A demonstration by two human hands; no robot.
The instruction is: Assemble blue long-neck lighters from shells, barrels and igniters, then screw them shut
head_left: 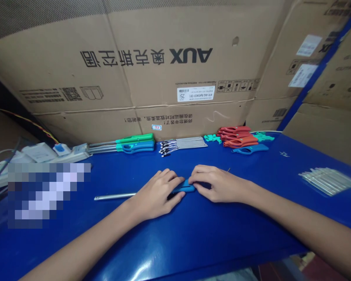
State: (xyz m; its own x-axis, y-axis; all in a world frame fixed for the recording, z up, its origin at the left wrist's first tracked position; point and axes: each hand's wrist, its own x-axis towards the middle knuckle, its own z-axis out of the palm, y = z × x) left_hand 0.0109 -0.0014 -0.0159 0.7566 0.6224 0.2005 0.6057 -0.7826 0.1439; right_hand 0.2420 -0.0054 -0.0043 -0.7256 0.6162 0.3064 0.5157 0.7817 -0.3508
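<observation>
A long-nosed lighter with a blue handle lies low over the blue table between my hands, its silver tube pointing left. My left hand wraps over the joint of handle and tube, thumb on the near side and fingers on the far side. At the other end of the handle, my right hand pinches with thumb and fingertips. A thin dark piece shows just behind the right hand; what it belongs to is hidden. Fingers cover much of the handle.
At the back lie assembled lighters, silver tubes with wires, small green pieces and red and blue handles. More tubes lie at right. A power strip is at left. Cardboard walls the back.
</observation>
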